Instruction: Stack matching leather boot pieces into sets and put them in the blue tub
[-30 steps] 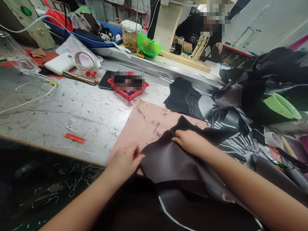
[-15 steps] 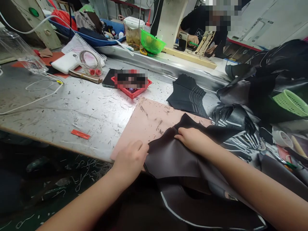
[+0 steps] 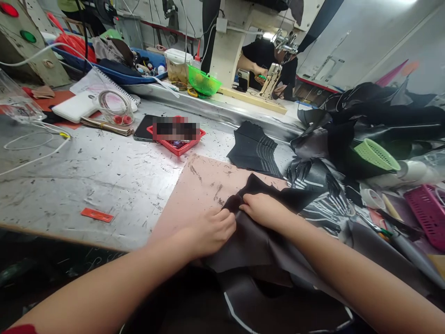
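Observation:
A large dark brown leather piece (image 3: 250, 241) with white-edged panels drapes over the front edge of the bench, its upper part lying across a pinkish board (image 3: 187, 195). My left hand (image 3: 213, 232) is closed on the leather's upper edge, fingertips curled over it. Close by on the right, my right hand (image 3: 260, 208) pinches the same edge, thumb and fingers pressed together. Between the hands the edge is bunched and folded. The undersides of my fingers are hidden. Beyond the board lies a fanned stack of black pieces (image 3: 255, 148).
A red basket (image 3: 179, 149) and a phone (image 3: 144, 129) sit beyond the board. An orange strip (image 3: 97, 215) lies at left. Black strips with white edges (image 3: 327, 204), a green basket (image 3: 377, 155) and a purple basket (image 3: 426, 215) crowd the right. A co-worker's hand (image 3: 259, 70) shows behind.
My left hand has moved along the leather edge, up and right, closer to my right hand. The camera view has shifted, showing more on the right. My right hand keeps its grip.

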`<state>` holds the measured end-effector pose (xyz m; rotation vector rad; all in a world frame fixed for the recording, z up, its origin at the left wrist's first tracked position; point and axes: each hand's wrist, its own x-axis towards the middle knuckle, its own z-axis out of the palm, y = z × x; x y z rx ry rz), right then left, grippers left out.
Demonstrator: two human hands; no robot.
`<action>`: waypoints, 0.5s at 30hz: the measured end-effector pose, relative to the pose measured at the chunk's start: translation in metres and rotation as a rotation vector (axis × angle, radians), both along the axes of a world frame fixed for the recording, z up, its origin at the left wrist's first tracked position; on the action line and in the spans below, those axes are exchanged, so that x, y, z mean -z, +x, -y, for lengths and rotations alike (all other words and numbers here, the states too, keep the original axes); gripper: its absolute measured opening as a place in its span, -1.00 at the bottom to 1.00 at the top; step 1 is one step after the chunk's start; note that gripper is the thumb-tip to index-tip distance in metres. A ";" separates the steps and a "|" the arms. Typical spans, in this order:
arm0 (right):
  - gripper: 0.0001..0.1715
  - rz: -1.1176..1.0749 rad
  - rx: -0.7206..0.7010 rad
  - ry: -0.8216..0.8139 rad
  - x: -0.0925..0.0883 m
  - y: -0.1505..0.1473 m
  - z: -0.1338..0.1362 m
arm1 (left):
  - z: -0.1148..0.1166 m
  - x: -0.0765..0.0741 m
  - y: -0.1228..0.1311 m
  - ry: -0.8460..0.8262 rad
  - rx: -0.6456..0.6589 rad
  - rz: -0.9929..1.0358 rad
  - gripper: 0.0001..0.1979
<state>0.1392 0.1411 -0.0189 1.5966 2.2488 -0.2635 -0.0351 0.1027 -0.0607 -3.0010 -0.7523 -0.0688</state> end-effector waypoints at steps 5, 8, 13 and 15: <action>-0.71 -0.023 -0.005 -0.009 0.000 0.001 -0.003 | -0.010 0.016 -0.003 -0.081 -0.064 0.023 -0.52; -0.71 -0.029 -0.008 -0.022 0.000 0.000 -0.005 | -0.009 0.015 -0.001 -0.115 -0.091 0.021 -0.52; -0.71 -0.036 -0.011 -0.056 0.000 -0.001 -0.010 | -0.011 0.008 0.015 -0.091 -0.180 0.073 -0.65; -0.71 -0.040 -0.011 -0.072 0.000 -0.001 -0.012 | -0.013 0.009 0.022 -0.078 -0.232 0.097 -0.72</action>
